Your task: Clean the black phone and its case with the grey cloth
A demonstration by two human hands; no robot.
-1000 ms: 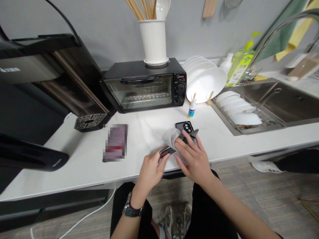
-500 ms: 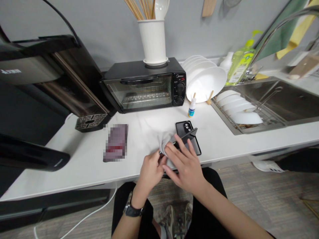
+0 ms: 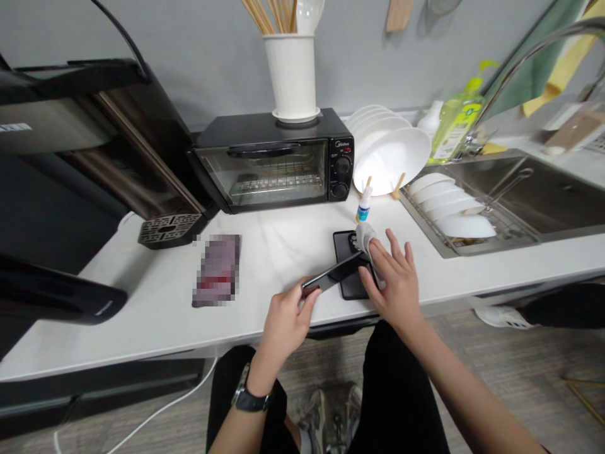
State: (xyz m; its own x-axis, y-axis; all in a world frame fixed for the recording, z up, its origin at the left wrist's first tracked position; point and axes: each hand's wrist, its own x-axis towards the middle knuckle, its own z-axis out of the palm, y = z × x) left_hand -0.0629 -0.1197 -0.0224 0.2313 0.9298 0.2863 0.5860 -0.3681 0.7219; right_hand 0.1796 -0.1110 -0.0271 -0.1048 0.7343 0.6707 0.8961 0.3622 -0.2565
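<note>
The left hand point(image 3: 286, 328) is gripping the near end of a slim black phone point(image 3: 333, 274), its grip closed around the edge, and the phone's long axis is running up and to the right, tilted above the bench point(image 3: 265, 252). The right hand point(image 3: 392, 280) is pressing a grey cloth point(image 3: 365, 238) against the phone's far end, its grip loose with the fingers spread. Beneath them, a second black phone point(image 3: 352, 290) is lying flat, its camera cluster partly hidden by the cloth. A small dropper bottle point(image 3: 363, 207) is standing just beyond the cloth, in front of a black toaster oven point(image 3: 269, 170) bearing a readable "Midea" badge. A pixelated object point(image 3: 217, 271) is lying on the bench to the left.
</note>
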